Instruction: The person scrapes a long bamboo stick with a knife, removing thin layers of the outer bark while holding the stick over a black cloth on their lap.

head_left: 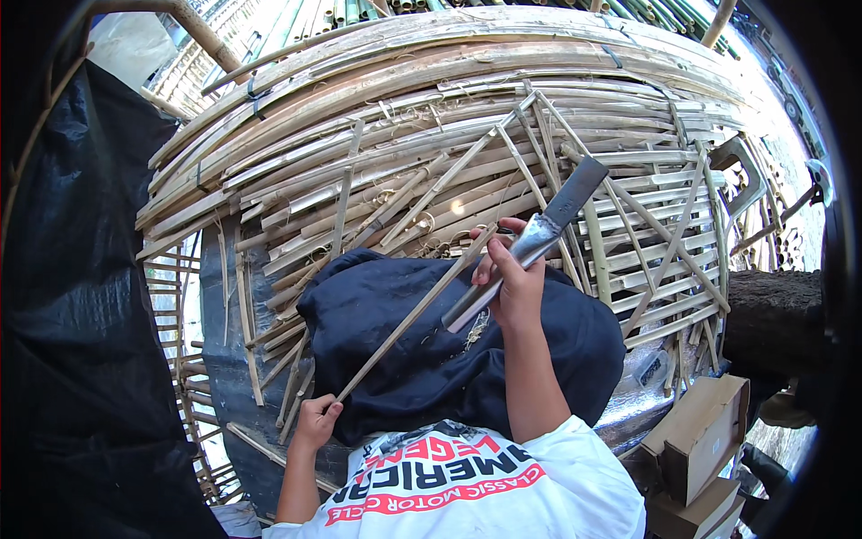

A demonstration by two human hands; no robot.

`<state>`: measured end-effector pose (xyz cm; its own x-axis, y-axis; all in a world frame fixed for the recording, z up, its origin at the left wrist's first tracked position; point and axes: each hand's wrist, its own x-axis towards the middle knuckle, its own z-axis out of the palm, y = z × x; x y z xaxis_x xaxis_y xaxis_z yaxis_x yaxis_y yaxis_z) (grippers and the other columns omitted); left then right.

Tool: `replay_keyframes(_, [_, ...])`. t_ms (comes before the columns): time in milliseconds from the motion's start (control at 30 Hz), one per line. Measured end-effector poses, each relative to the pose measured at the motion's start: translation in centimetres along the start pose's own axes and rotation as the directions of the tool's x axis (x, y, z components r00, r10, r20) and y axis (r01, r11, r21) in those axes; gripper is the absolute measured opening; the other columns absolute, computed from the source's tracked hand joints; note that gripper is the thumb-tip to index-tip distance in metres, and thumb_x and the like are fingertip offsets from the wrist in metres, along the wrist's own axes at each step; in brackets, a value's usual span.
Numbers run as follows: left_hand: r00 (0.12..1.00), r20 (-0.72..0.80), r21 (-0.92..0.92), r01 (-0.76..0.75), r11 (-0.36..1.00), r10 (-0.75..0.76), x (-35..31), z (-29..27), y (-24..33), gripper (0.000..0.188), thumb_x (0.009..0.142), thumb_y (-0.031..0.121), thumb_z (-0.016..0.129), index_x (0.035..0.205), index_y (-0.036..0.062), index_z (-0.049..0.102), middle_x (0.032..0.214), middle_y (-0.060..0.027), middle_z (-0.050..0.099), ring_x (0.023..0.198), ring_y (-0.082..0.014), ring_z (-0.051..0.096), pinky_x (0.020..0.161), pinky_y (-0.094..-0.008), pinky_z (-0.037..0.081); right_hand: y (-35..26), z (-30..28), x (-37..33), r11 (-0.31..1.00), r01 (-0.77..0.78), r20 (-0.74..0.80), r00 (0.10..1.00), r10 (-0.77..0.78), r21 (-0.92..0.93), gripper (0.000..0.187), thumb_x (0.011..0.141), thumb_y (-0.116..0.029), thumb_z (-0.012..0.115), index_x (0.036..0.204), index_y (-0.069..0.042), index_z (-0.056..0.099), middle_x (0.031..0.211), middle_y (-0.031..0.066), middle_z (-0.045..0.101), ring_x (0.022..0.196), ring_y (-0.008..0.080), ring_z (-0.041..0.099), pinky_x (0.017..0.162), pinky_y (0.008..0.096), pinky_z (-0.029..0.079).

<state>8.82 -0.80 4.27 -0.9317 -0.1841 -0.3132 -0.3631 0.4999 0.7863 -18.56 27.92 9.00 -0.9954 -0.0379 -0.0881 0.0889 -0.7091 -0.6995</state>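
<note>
My left hand (317, 422) is closed on the lower end of a thin bamboo strip (413, 315). The strip slants up and to the right across my lap, and its far end reaches the fingers of my right hand (518, 286). That hand is wrapped round a knife (577, 192) with a dark, square-ended blade and a shiny metal tube for a handle. The blade points up and to the right. Whether the right fingertips also grip the strip is hard to make out. Dark blue cloth (377, 305) covers my lap, with pale shavings (478, 329) on it.
Long split bamboo slats (377, 94), some tied in bundles, lie piled ahead. A bamboo lattice (673, 247) is at the right, beside a dark log (774, 314). A cardboard box (714, 436) stands at the lower right. Black sheeting (81, 287) hangs along the left.
</note>
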Motion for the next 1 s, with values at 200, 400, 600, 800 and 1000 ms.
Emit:
replay_keyframes(200, [0.992, -0.118, -0.146, 0.019, 0.989, -0.037, 0.6, 1.0, -2.1, 0.057, 0.087, 0.047, 0.067, 0.063, -0.0012, 0.048, 0.053, -0.0015, 0.036, 0.056, -0.0078, 0.033, 0.048, -0.0306, 0.027, -0.8, -4.9, -0.2, 0.693, 0.079, 0.167, 0.984, 0.060, -0.716, 0.050, 0.076, 0.000, 0.067, 0.123, 0.002, 0.050, 0.087, 0.0093, 0.062, 0.070, 0.0119, 0.059, 0.061, 0.0273, 0.050])
replay_keyframes(400, [0.991, -0.076, -0.041, 0.108, 0.993, -0.111, 1.7, 3.1, -2.5, 0.045, 0.087, 0.029, 0.071, 0.062, -0.0029, 0.050, 0.051, -0.0024, 0.034, 0.055, -0.0078, 0.032, 0.048, -0.0316, 0.027, -6.5, -5.0, -0.5, 0.098, 0.467, 0.475, 0.876, 0.087, -0.879, 0.068, 0.079, -0.008, 0.072, 0.140, -0.005, 0.042, 0.100, 0.0239, 0.065, 0.087, 0.0345, 0.067, 0.075, 0.0408, 0.052])
replay_keyframes(600, [0.968, -0.115, -0.165, 0.205, 0.965, -0.225, 1.4, 3.8, -4.0, 0.043, 0.087, 0.027, 0.071, 0.063, -0.0033, 0.053, 0.051, -0.0024, 0.036, 0.054, -0.0075, 0.033, 0.048, -0.0314, 0.028, -5.1, -6.1, 0.0, 0.070, 0.465, 0.465, 0.885, -0.015, -0.882, 0.043, 0.080, -0.007, 0.071, 0.120, -0.007, 0.056, 0.095, 0.0196, 0.067, 0.081, 0.0368, 0.067, 0.069, 0.0396, 0.052])
replay_keyframes(800, [0.972, -0.037, -0.211, 0.220, 0.952, -0.233, 2.0, 3.6, -5.3, 0.045, 0.087, 0.031, 0.070, 0.063, -0.0040, 0.055, 0.052, -0.0014, 0.038, 0.056, -0.0064, 0.034, 0.048, -0.0304, 0.028, -2.5, -5.7, -0.3, -0.079, 0.545, 0.545, 0.838, 0.023, -0.835, 0.042, 0.080, -0.005, 0.070, 0.120, -0.009, 0.057, 0.094, 0.0142, 0.063, 0.079, 0.0342, 0.065, 0.067, 0.0404, 0.051])
replay_keyframes(1000, [0.974, -0.028, -0.252, 0.210, 0.945, -0.224, 2.6, 3.9, -6.6, 0.052, 0.085, 0.036, 0.071, 0.060, -0.0019, 0.047, 0.053, -0.0003, 0.033, 0.057, -0.0069, 0.031, 0.048, -0.0310, 0.026, -2.9, -4.0, -0.9, -0.105, 0.501, 0.494, 0.865, 0.090, -0.859, 0.044, 0.080, -0.002, 0.068, 0.121, -0.010, 0.057, 0.093, 0.0144, 0.062, 0.078, 0.0348, 0.064, 0.066, 0.0415, 0.051])
